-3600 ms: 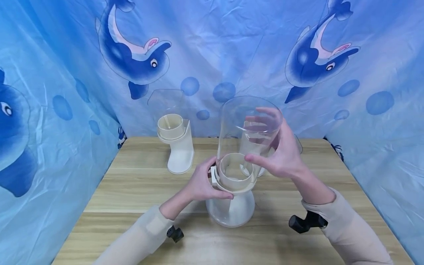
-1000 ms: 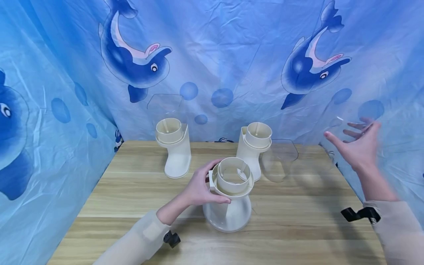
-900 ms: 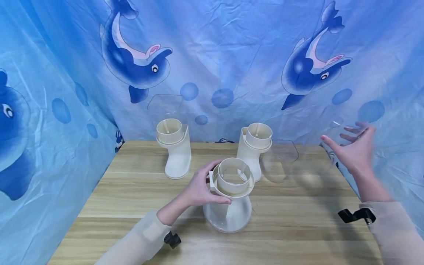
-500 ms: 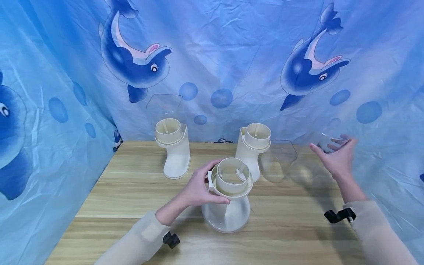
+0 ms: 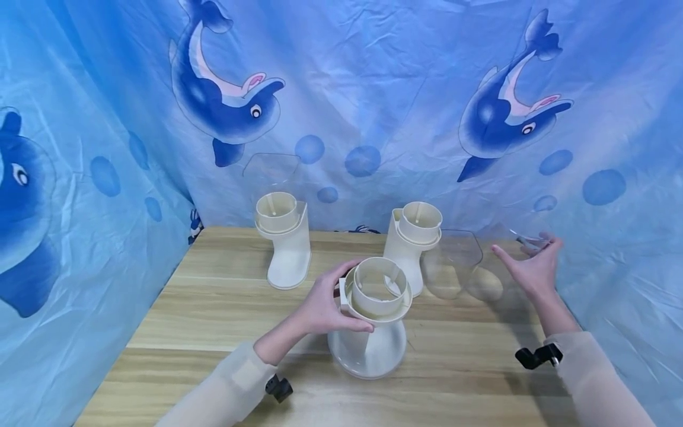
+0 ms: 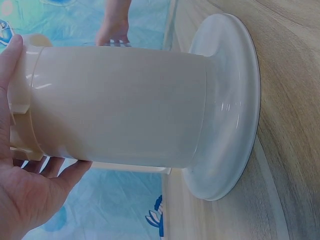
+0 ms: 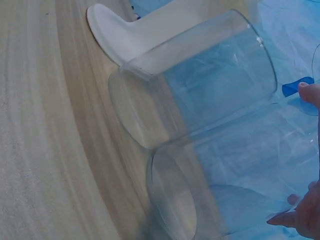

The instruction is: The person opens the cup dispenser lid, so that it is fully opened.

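Observation:
In the head view my left hand [image 5: 325, 308] grips the cream collar [image 5: 373, 317] of a white dispenser stand [image 5: 389, 350] with a round foot, upright on the table. An open ring [image 5: 380, 284] tops the collar. The left wrist view shows the smooth stand body [image 6: 120, 105] lying across, thumb and fingers round its upper end. My right hand [image 5: 536, 270] holds a clear open-ended cylinder [image 7: 250, 165] round its upper part, thumb on one side, fingers on the other. Its lower rim is right at the table, beside another clear cylinder [image 7: 220, 75].
Two cream stands with ring tops, one back left [image 5: 288, 255] and one back centre [image 5: 402, 255], stand near the table's far edge. A clear cylinder [image 5: 272, 172] rises behind the left one. Blue dolphin-print curtain [image 5: 341, 107] encloses the wooden table [image 5: 213, 332].
The clear cylinder, earlier over the stand's ring, is now far right. Over the last second my right hand lowered it and brought it left, beside the other cylinder. The left hand stays put.

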A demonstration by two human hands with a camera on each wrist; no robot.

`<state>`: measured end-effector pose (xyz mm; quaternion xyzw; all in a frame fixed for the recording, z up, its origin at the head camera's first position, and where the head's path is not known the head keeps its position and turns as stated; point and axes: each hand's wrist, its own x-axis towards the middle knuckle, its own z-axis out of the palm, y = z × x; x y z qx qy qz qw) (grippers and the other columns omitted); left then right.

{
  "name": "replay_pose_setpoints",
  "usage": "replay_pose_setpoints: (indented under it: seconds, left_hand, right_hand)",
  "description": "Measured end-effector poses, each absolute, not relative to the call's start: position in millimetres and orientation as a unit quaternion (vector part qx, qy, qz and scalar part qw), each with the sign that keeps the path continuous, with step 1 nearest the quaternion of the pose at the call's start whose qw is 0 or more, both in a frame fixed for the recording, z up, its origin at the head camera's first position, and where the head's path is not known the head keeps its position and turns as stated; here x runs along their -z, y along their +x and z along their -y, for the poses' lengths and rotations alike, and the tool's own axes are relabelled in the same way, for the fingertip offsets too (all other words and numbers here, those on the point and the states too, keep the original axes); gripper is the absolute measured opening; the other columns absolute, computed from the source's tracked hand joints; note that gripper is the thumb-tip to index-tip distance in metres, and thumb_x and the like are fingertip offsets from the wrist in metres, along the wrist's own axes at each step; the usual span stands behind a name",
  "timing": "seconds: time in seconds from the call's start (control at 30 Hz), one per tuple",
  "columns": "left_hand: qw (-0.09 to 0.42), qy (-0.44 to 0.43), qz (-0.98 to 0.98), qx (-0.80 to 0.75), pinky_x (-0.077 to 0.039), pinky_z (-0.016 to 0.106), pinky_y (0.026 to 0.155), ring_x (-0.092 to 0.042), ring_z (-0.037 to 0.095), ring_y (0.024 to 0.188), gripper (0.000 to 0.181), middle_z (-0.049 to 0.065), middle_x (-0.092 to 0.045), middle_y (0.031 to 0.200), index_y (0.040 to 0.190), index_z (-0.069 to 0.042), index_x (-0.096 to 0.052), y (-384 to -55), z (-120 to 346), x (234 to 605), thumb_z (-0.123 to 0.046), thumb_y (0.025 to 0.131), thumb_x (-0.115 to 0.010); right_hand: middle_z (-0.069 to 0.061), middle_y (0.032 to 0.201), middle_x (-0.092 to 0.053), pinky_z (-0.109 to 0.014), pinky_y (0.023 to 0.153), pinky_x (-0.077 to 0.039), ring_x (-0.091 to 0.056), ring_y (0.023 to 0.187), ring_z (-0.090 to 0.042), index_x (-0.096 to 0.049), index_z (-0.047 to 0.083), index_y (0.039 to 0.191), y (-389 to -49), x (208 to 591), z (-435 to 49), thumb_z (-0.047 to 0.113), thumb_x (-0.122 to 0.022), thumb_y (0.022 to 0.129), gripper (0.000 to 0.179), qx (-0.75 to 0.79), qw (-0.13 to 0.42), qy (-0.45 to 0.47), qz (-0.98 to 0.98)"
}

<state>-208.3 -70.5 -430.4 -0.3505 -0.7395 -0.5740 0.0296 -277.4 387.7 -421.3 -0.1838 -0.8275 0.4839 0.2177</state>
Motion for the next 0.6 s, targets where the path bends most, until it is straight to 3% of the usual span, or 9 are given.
replay_pose_setpoints:
  seconds: [0.13, 0.23, 0.37, 0.47, 0.6]
  left_hand:
    - [0.027, -0.345, 0.741, 0.576, -0.062, 0.034, 0.101, -0.066, 0.021, 0.126, 0.111, 0.011, -0.063, 0.145, 0.157, -0.015, -0.048, -208.2, 70.5, 430.8, -0.015, 0.060, -0.103]
    - [0.026, -0.344, 0.741, 0.576, -0.062, 0.034, 0.101, -0.066, 0.027, 0.126, 0.112, 0.009, -0.063, 0.145, 0.157, -0.016, -0.048, -208.8, 70.3, 430.8, -0.015, 0.060, -0.103]
    - [0.027, -0.346, 0.738, 0.579, -0.062, 0.036, 0.101, -0.066, 0.040, 0.126, 0.112, 0.010, -0.063, 0.145, 0.158, -0.016, -0.047, -210.4, 70.6, 430.8, -0.015, 0.060, -0.103]
    - [0.022, -0.345, 0.738, 0.580, -0.063, 0.039, 0.101, -0.065, 0.043, 0.126, 0.112, 0.011, -0.063, 0.144, 0.158, -0.017, -0.047, -210.8, 70.7, 431.1, -0.015, 0.061, -0.103]
    - [0.016, -0.340, 0.741, 0.579, -0.063, 0.040, 0.100, -0.065, 0.040, 0.126, 0.111, 0.010, -0.063, 0.144, 0.157, -0.017, -0.048, -209.3, 70.5, 432.3, -0.016, 0.061, -0.103]
  right_hand:
    - [-0.004, 0.149, -0.047, -0.046, 0.119, -0.045, -0.054, 0.141, -0.030, -0.015, 0.021, 0.162, -276.2, 424.7, -386.6, 0.050, -0.090, 0.081, 0.114, -0.480, 0.218, -0.182, 0.830]
    - [-0.012, 0.154, -0.045, -0.050, 0.118, -0.043, -0.051, 0.140, -0.032, -0.011, 0.022, 0.164, -274.2, 425.4, -385.5, 0.052, -0.090, 0.081, 0.118, -0.470, 0.218, -0.171, 0.838]
    - [-0.015, 0.160, -0.039, -0.045, 0.114, -0.044, -0.048, 0.139, -0.032, -0.008, 0.033, 0.164, -271.9, 418.1, -385.7, 0.047, -0.090, 0.083, 0.116, -0.466, 0.245, -0.149, 0.837]
    - [-0.011, 0.160, -0.040, -0.038, 0.113, -0.043, -0.047, 0.138, -0.031, -0.020, 0.035, 0.163, -269.3, 401.2, -389.9, 0.038, -0.088, 0.084, 0.104, -0.461, 0.297, -0.113, 0.828]
    - [-0.016, 0.158, -0.048, -0.053, 0.119, -0.041, -0.047, 0.142, -0.039, -0.044, 0.018, 0.158, -267.5, 368.3, -397.6, 0.037, -0.083, 0.088, 0.082, -0.379, 0.336, -0.049, 0.861]
